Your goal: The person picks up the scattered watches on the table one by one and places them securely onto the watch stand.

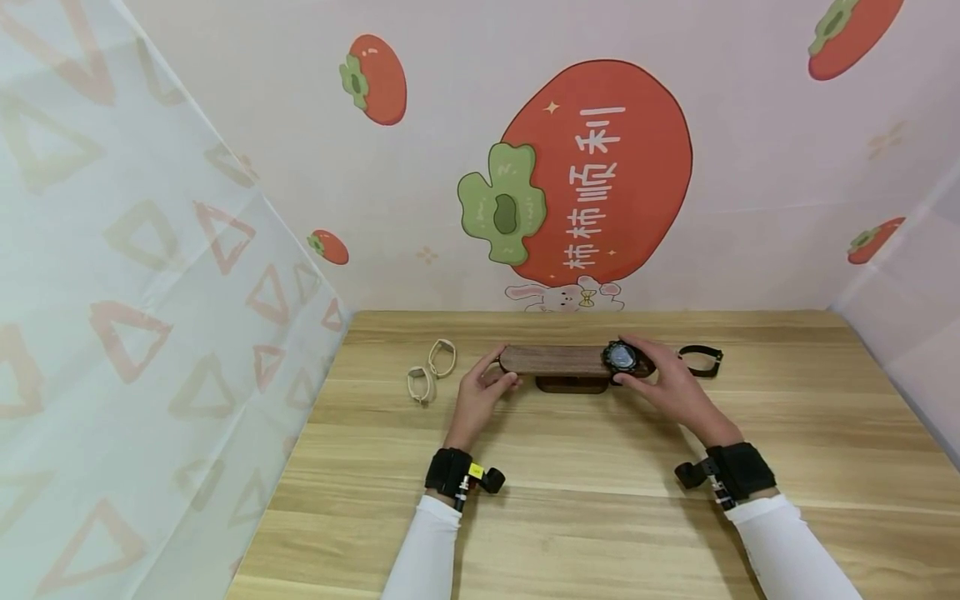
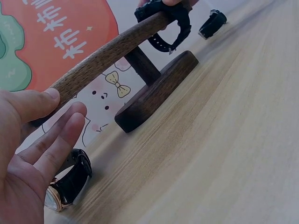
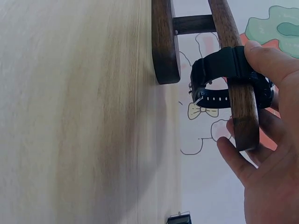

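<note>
A dark wooden T-shaped watch stand has its crossbar [image 1: 558,360] raised above an oblong base [image 1: 572,385] on the table. The left hand [image 1: 477,398] holds the crossbar's left end, its thumb on top in the left wrist view. Around the right part of the bar hangs a black wristwatch [image 1: 622,357], its dial toward the head camera. My right hand [image 1: 671,387] grips this watch at the bar's right end. In the right wrist view, the buckled black strap [image 3: 217,65] loops around the bar, with the thumb against it.
Two pale-looking watches [image 1: 442,358] lie left of the stand; one watch [image 2: 70,182] looks black-strapped with a rose-gold case in the left wrist view. Another black watch [image 1: 702,360] lies to the right. Behind the wooden table [image 1: 600,517] stands a printed wall [image 1: 420,192].
</note>
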`<state>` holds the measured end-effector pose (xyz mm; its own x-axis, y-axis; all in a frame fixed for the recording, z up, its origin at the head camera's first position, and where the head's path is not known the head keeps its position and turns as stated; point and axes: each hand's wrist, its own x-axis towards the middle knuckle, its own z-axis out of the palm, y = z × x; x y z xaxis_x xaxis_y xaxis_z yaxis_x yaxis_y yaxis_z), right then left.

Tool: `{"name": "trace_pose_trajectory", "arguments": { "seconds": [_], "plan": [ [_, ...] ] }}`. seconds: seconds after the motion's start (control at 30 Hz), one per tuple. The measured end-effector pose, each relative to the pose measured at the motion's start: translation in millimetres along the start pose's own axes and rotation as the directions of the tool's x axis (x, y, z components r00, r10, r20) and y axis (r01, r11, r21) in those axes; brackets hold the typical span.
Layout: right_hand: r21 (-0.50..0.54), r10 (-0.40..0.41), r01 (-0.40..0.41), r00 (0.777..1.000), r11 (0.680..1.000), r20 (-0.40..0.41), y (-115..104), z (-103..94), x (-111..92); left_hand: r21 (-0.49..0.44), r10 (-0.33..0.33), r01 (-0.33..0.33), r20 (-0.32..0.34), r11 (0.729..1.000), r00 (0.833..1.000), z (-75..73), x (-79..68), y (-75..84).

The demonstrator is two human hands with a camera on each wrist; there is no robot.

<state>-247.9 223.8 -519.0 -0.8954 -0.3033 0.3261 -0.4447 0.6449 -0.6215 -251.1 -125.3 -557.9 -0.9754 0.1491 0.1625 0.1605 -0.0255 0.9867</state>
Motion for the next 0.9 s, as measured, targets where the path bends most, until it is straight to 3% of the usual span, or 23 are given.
{"name": "trace_pose_trajectory", "arguments": {
  "seconds": [0.9],
  "plan": [
    [-0.017,0.037,-0.037,0.999,0.999,0.012,-6.0,8.2,4.7,0.002,0.016,-0.016,0.002,1.000,1.000,0.7,0.9,-0.1]
  ]
}}
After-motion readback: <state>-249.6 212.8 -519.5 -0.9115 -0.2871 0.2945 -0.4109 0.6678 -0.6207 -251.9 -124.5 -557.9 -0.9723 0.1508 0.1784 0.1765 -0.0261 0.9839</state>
